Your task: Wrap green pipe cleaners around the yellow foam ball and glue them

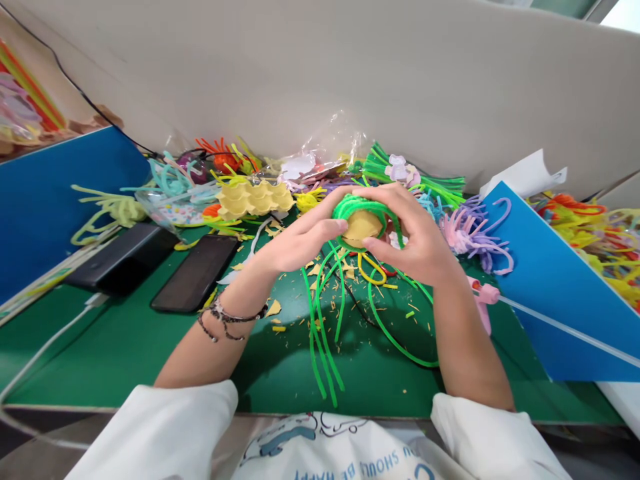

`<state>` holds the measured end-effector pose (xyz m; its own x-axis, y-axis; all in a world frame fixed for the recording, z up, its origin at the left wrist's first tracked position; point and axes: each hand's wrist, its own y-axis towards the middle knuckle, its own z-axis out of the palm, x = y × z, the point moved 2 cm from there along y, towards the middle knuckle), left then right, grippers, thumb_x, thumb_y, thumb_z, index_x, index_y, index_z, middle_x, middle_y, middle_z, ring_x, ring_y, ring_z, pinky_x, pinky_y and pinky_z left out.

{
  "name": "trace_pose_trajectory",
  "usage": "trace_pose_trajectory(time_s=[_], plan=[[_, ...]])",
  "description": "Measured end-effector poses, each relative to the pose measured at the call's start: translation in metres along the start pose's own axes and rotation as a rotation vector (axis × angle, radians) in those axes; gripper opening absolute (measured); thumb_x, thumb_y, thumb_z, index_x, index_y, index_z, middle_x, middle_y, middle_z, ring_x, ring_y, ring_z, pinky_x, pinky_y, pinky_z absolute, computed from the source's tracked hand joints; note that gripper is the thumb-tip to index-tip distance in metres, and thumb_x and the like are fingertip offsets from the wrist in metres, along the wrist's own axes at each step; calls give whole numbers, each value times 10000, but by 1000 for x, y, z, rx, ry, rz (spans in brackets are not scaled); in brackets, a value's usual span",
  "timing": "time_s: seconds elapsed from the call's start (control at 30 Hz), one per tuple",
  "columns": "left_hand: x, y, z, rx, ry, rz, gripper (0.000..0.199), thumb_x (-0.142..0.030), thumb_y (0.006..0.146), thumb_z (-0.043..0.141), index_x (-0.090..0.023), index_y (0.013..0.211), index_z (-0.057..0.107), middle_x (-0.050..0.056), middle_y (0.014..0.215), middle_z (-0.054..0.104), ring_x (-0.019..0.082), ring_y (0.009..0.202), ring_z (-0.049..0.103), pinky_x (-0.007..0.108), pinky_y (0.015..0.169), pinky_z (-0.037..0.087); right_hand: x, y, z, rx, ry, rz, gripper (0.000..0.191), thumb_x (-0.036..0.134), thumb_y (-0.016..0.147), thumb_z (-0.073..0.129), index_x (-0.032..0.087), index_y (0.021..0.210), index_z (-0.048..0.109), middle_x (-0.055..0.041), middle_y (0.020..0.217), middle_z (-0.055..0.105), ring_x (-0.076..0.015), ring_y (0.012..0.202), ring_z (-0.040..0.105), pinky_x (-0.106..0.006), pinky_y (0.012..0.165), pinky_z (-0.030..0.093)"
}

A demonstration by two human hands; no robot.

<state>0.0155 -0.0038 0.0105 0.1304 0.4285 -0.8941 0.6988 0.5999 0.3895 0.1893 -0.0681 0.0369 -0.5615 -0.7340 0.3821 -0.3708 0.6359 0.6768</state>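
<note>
Between my hands, above the green table, is a yellow egg-carton cup [361,228] with green pipe cleaners [350,205] wrapped around it. My left hand [313,233] grips it from the left, thumb against its side. From the right, my right hand [407,230] curls over the top, its thumb at the cup's lower edge. Long loose ends of the green pipe cleaners hang down onto the table. Under the hands lie a yellow pipe cleaner loop [371,270] and torn yellow carton scraps [274,308].
A phone [196,273] and a black power bank [123,260] with a white cable lie left. An egg-carton piece [256,199] and pipe cleaner bundles [430,180] line the back. On the right are a pink glue gun [484,293] and a blue divider [555,287].
</note>
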Motion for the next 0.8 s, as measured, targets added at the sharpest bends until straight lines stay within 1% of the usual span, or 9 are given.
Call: trace_pose_trajectory(time_s=[0.07, 0.13, 0.33, 0.4, 0.5, 0.57, 0.67, 0.73, 0.8], plan=[[-2, 0, 2, 2, 21, 56, 523, -385, 859, 499, -201, 1346, 447, 54, 1467, 487, 295, 1380, 435, 393, 1153, 364, 1, 0, 0, 3, -18, 28, 428, 324, 858, 633, 271, 1277, 571, -36, 1203, 633, -226, 1159, 561, -415, 989, 492], [-3, 1, 4, 21, 11, 78, 513, -350, 864, 483, -206, 1354, 434, 48, 1484, 466, 286, 1381, 438, 393, 1162, 356, 2, -1, -1, 9, -23, 52, 424, 322, 851, 630, 276, 1269, 578, -37, 1182, 630, -237, 1153, 554, -443, 1004, 480], [-2, 1, 6, 76, -70, 46, 539, -361, 850, 466, -237, 1373, 422, 17, 1517, 441, 290, 1401, 423, 421, 1214, 292, 3, -1, -3, 27, -10, 49, 437, 314, 836, 631, 284, 1269, 581, -31, 1195, 618, -237, 1154, 542, -467, 1029, 466], [-1, 1, 6, 71, -62, 27, 539, -366, 864, 451, -236, 1386, 411, 19, 1522, 437, 292, 1405, 420, 434, 1216, 286, 2, -1, -3, 26, -9, 47, 440, 296, 835, 630, 279, 1272, 582, -32, 1205, 620, -236, 1160, 544, -462, 1028, 468], [1, 2, 8, 53, -77, 45, 547, -361, 873, 430, -214, 1399, 402, 31, 1529, 427, 289, 1423, 397, 434, 1224, 275, 2, -1, -3, 13, -4, 37, 445, 276, 831, 630, 273, 1274, 584, -33, 1231, 623, -233, 1168, 554, -441, 1008, 484], [3, 3, 10, 43, -108, 46, 554, -359, 875, 422, -212, 1408, 392, 37, 1505, 456, 288, 1401, 428, 436, 1201, 321, 2, -1, -3, 5, -10, 36, 448, 278, 831, 633, 264, 1276, 587, -33, 1232, 627, -231, 1165, 559, -432, 1000, 490], [6, 4, 12, 35, -195, -9, 570, -361, 861, 433, -242, 1414, 370, 32, 1426, 537, 289, 1319, 521, 445, 1112, 433, 4, -1, -4, 4, -29, 53, 458, 273, 830, 635, 249, 1285, 591, -36, 1215, 632, -231, 1161, 558, -436, 1014, 483], [7, 6, 13, 29, -271, -26, 580, -353, 829, 453, -251, 1396, 375, 24, 1385, 573, 291, 1313, 533, 445, 1089, 459, 5, -1, -3, 4, -32, 57, 459, 272, 831, 632, 249, 1288, 593, -38, 1208, 631, -234, 1171, 553, -444, 1032, 474], [6, 8, 14, 32, -339, -19, 585, -330, 786, 471, -239, 1359, 400, 22, 1369, 589, 298, 1343, 509, 449, 1097, 456, 4, -1, -3, 7, -22, 59, 459, 279, 837, 628, 253, 1294, 594, -40, 1210, 626, -233, 1182, 548, -447, 1048, 467]])
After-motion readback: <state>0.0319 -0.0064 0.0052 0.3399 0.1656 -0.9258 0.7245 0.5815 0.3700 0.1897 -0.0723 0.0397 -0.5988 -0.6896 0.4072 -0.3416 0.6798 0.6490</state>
